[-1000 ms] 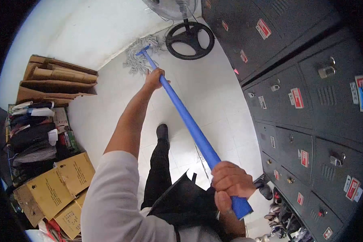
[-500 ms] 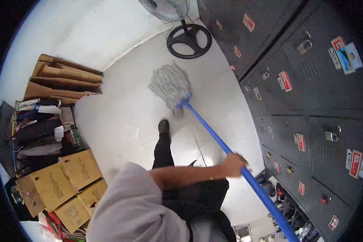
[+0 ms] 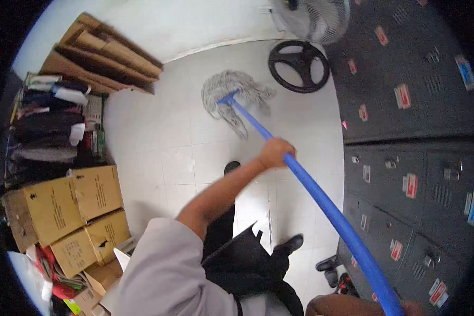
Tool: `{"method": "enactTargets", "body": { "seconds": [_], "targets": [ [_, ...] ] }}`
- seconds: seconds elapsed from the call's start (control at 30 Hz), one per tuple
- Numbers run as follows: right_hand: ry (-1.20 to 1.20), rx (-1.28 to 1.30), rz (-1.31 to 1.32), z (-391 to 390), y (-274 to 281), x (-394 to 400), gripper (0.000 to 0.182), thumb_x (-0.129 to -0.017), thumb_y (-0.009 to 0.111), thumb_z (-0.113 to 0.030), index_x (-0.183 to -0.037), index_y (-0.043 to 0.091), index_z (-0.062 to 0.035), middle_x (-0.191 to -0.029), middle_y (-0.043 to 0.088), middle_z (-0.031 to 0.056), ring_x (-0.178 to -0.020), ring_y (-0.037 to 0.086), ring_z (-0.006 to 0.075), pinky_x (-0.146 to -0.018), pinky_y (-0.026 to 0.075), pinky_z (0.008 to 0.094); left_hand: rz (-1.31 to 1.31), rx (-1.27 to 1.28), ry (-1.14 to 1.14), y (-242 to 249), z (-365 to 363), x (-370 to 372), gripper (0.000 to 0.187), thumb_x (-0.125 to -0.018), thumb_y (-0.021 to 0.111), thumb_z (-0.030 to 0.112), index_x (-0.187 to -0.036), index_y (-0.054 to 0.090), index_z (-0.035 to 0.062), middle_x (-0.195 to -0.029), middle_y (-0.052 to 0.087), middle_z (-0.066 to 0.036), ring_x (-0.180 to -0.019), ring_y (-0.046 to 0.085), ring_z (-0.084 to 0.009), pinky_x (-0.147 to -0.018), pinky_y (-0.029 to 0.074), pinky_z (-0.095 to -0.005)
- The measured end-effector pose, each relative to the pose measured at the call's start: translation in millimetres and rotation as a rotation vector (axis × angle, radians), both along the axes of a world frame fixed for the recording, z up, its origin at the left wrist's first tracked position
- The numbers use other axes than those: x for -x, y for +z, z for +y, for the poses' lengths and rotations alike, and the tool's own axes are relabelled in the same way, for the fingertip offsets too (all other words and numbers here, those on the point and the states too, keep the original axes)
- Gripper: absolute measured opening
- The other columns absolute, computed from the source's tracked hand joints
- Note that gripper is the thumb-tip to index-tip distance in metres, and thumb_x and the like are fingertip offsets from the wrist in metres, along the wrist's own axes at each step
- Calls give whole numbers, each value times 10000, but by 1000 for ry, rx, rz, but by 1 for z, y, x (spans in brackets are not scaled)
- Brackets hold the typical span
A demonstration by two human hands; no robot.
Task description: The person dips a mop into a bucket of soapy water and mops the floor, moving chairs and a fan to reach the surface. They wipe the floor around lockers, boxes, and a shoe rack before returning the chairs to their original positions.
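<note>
My left hand (image 3: 278, 152) is closed around the middle of the blue handle of a mop (image 3: 324, 204). The grey string mop head (image 3: 229, 87) lies on the pale tiled floor near the far wall, its strands spread to the right and toward me. At the bottom right edge, my right hand (image 3: 413, 307) is closed at the upper end of the handle; it is partly cut off and blurred.
A fan's round black base (image 3: 299, 67) stands right of the mop head. Dark lockers (image 3: 400, 184) line the right side. Flattened cardboard (image 3: 108, 55), hanging clothes (image 3: 47, 126) and stacked boxes (image 3: 55, 208) are on the left. Shoes (image 3: 329, 269) lie by the lockers.
The view has turned, shifting the fan and lockers. The mop head has moved farther away, toward the wall, and its strands have swung out. My right forearm has come into view at the bottom.
</note>
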State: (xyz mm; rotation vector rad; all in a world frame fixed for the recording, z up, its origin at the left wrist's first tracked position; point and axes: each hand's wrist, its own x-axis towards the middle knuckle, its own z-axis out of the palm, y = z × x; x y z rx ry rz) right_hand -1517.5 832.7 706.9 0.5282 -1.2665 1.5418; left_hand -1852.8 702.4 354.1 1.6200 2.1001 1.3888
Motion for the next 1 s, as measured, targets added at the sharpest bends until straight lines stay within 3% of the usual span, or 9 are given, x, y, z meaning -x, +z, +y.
{"method": "enactTargets", "body": {
  "seconds": [0.13, 0.2, 0.3, 0.4, 0.47, 0.57, 0.67, 0.87, 1.0],
  "targets": [
    [-141, -5, -93, -65, -76, 121, 163, -810, 447, -228, -728, 440, -87, -436, 361, -45, -330, 323, 60, -411, 324, 257, 56, 35, 113, -32, -62, 167, 134, -559, 643, 205, -605, 554, 115, -636, 571, -61, -634, 555, -275, -596, 429, -371],
    [-635, -14, -462, -98, -112, 194, 244, -711, 525, -208, -576, 330, -153, -417, 329, -30, -379, 359, 101, -497, 343, 303, 143, 67, 350, -44, -83, 225, 121, -580, 624, 161, -587, 526, 92, -606, 531, -95, -623, 521, -315, -580, 405, -396],
    [-226, 153, -406, -103, -118, 255, 260, -677, 614, -249, -593, 395, -137, -398, 417, -17, -321, 405, 83, -385, 363, 263, 149, 127, 493, -47, -92, 269, 139, -587, 622, 146, -551, 515, 66, -590, 523, -122, -643, 518, -330, -589, 398, -414],
    [-168, 40, -332, -96, -95, 255, 260, -712, 603, -228, -593, 388, -142, -387, 406, -27, -316, 399, 59, -383, 367, 248, 14, -75, 564, -45, -101, 252, 143, -573, 641, 148, -530, 531, 67, -587, 529, -127, -649, 527, -327, -607, 406, -412],
    [98, 95, -338, -71, -65, 227, 187, -650, 514, -170, -589, 339, -145, -387, 315, -21, -359, 333, 74, -544, 344, 263, 76, -27, 700, -17, -108, 220, 120, -548, 658, 134, -542, 549, 81, -611, 541, -114, -664, 527, -318, -634, 409, -406],
    [200, -1, -411, -46, 10, 215, 136, -636, 512, -176, -604, 397, -110, -391, 349, -22, -368, 400, 91, -607, 417, 313, -27, -70, 796, 18, -122, 163, 112, -531, 661, 108, -572, 557, 97, -642, 543, -99, -706, 516, -310, -654, 402, -400],
    [653, -326, -254, -64, 69, 225, 241, -774, 451, -217, -569, 360, -128, -398, 370, -40, -310, 312, 56, -338, 299, 272, 0, -221, 915, 57, -140, 92, 156, -581, 659, 119, -644, 522, 77, -668, 529, -97, -711, 503, -299, -645, 390, -397],
    [773, -195, -212, -100, 128, 196, 290, -806, 413, -229, -538, 357, -133, -380, 359, -39, -304, 314, 57, -320, 301, 247, -184, -77, 925, 117, -184, -38, 191, -695, 622, 172, -652, 478, 53, -660, 500, -103, -710, 492, -290, -675, 359, -397],
    [886, -112, -169, -93, 136, 177, 312, -833, 376, -260, -553, 375, -123, -381, 368, -36, -308, 334, 56, -323, 310, 224, 2, 22, 892, 99, -206, -91, 253, -681, 609, 159, -517, 429, 89, -495, 440, -82, -469, 467, -279, -456, 362, -388]
  ]
}}
